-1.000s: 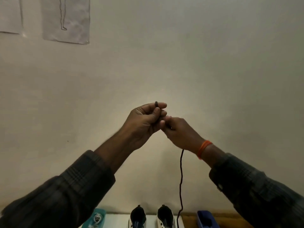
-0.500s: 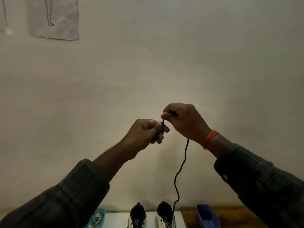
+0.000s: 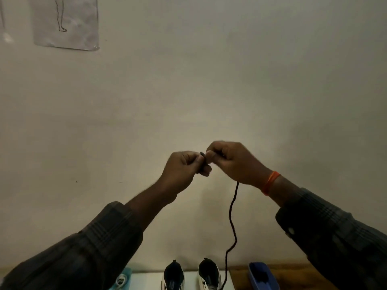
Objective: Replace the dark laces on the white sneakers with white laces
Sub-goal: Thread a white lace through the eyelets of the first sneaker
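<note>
Presently, findings as observed from the head view:

Left hand: the left hand (image 3: 184, 170) is raised in front of the wall, fingers curled, pinching a small wound bundle of the dark lace (image 3: 232, 216) between thumb and forefinger.

Right hand: the right hand (image 3: 234, 162) is level with the left and touching it at the fingertips; its fingers are curled round the lace, which passes through the fist and leaves below the heel of the palm.

Lace: one dark strand hangs slack from the right hand, kinked partway down, and runs to the bottom edge just beside the right sneaker (image 3: 209, 275). Whether its lower end is threaded in that shoe cannot be told.

Sneakers: the left sneaker (image 3: 173, 276) and right sneaker stand side by side on a white board (image 3: 146, 281) at the bottom edge; only part of each shows, dark openings uppermost.

Wrist: an orange band (image 3: 270, 182) sits on the right wrist, above a dark checked sleeve (image 3: 335, 233).

Surroundings: a blue tray (image 3: 261, 275) lies right of the sneakers on a wooden surface (image 3: 293, 271); a teal container (image 3: 123, 279) holding something white lies left of them. A paper sheet (image 3: 67, 21) with a line drawing is fixed to the wall (image 3: 209, 80).
</note>
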